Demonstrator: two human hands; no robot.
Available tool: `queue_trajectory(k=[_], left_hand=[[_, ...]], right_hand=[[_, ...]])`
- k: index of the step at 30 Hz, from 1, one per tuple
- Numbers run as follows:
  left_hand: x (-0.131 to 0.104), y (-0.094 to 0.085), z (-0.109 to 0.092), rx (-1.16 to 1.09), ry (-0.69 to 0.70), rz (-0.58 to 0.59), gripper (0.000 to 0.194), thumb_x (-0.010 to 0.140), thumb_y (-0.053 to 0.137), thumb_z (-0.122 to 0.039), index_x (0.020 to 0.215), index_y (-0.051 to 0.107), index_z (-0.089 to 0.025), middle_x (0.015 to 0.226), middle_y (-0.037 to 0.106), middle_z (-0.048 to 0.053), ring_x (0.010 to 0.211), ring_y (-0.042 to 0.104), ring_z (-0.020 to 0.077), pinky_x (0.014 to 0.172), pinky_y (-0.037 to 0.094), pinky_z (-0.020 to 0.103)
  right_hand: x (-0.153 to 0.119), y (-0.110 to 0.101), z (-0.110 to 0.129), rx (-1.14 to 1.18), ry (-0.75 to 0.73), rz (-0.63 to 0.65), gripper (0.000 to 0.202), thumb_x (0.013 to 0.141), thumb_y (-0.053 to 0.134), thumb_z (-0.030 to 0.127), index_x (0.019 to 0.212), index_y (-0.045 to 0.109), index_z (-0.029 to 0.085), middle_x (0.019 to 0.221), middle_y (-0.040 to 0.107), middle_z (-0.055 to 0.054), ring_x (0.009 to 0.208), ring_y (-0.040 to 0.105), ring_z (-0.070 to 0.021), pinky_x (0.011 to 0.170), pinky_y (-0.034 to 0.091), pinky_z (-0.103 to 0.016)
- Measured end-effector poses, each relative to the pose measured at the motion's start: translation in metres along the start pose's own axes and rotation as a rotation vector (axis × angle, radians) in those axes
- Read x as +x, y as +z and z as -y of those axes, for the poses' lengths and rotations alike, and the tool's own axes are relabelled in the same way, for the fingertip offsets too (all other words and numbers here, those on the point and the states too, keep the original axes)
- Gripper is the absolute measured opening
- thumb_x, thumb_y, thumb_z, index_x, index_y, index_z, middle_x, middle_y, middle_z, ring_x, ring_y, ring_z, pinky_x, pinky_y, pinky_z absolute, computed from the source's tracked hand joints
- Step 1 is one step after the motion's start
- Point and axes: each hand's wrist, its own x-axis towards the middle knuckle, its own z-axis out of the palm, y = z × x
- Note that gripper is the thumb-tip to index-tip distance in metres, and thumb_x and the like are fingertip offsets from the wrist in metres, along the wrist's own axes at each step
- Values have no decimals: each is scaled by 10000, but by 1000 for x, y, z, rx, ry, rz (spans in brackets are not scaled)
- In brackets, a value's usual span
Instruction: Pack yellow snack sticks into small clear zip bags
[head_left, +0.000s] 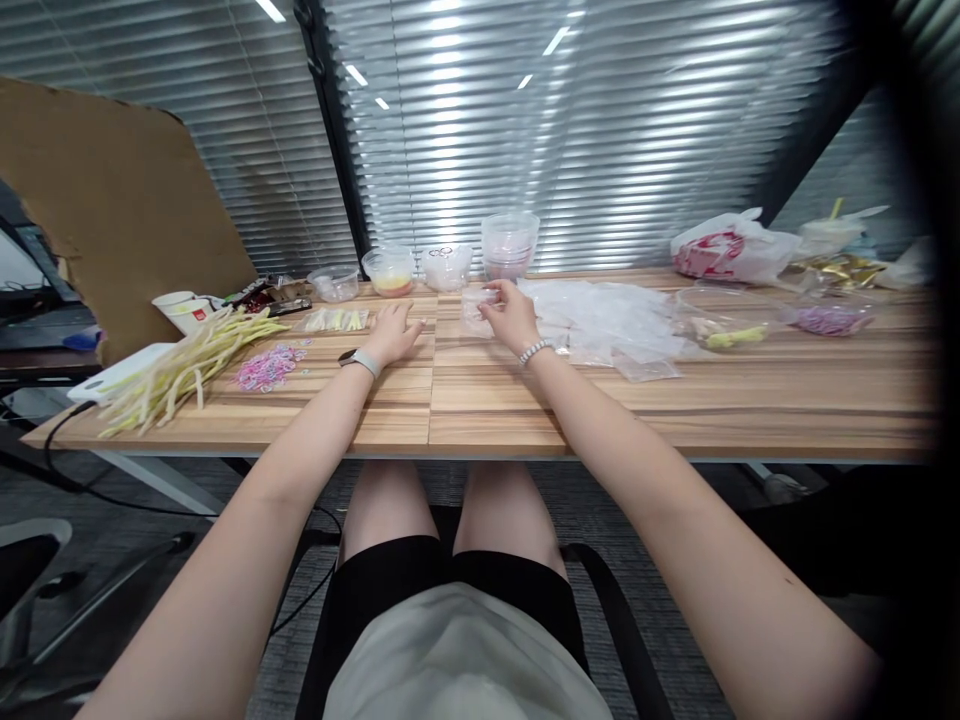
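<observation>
our left hand lies flat and open on the wooden table, just beside a filled clear bag. our right hand pinches a small clear plastic bag at the table's middle, next to a heap of empty bags.

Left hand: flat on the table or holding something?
Flat and empty: the left hand lies palm-down, fingers spread, on the wooden table.
</observation>
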Motion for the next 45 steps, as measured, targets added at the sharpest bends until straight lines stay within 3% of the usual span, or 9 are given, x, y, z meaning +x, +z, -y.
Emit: queue_trajectory(k=[7,11,13,17,20,28,33,38,45], left_hand=[[-12,-5,-44,-142,189,-16,835,904,688,-577,1571,424,-152,1596,480,180,1506,434,345,1274,332,495],[-16,1,-61,-166,209,-79,708,857,743,-573,1403,540,-170,1375,643,182,1308,600,361,1148,460,525],[-16,6,-65,-175,179,-120,714,844,755,-536,1406,523,-162,1363,646,190,1289,610,370,1137,465,534],[-17,8,-69,-168,143,-191,926,843,741,-423,1601,302,-122,1573,477,236,1482,458,384,1250,347,547],[-18,4,-72,-168,127,-212,892,875,671,-368,1624,252,-124,1601,441,234,1510,424,366,1270,313,542],[-16,-2,-74,-159,112,-298,642,883,640,-328,1482,466,-179,1491,570,163,1400,531,319,1227,378,505],[-16,-7,-75,-110,131,-299,575,849,701,-348,1378,554,-180,1391,627,143,1365,546,309,1255,335,495],[-16,-10,-77,-106,135,-327,421,858,685,-333,1244,601,-186,1279,659,133,1258,595,300,1187,412,489],[-15,-9,-73,-115,229,-332,325,873,628,-245,1193,609,-188,1248,670,115,1288,578,289,1164,421,465]], right_hand=[[-14,12,23,150,-53,27,388,886,623,284,1249,610,147,1175,684,-124,955,702,-220,924,565,-360],[-20,18,36,200,-78,72,379,926,602,307,1275,561,167,1212,682,-106,924,714,-198,880,572,-334],[-22,19,40,177,-94,83,362,932,603,304,1268,564,176,1197,693,-98,960,711,-208,904,566,-344],[-25,21,43,125,-146,107,215,926,636,326,1072,643,169,1058,715,-95,967,677,-232,911,545,-360],[-28,20,46,132,-217,141,233,963,606,369,1027,689,160,984,721,-79,901,649,-214,880,521,-347],[-28,17,43,211,-294,128,317,1009,537,385,1063,751,157,1060,741,-73,930,660,-206,899,500,-327],[-27,16,40,219,-335,93,339,1013,529,406,976,760,159,945,733,-56,840,639,-195,840,473,-313],[-27,13,41,153,-331,122,378,1038,487,416,989,771,171,940,734,-54,860,629,-199,845,450,-303],[-27,14,39,133,-338,148,392,1054,502,444,969,772,172,957,742,-37,869,628,-180,797,408,-279]])
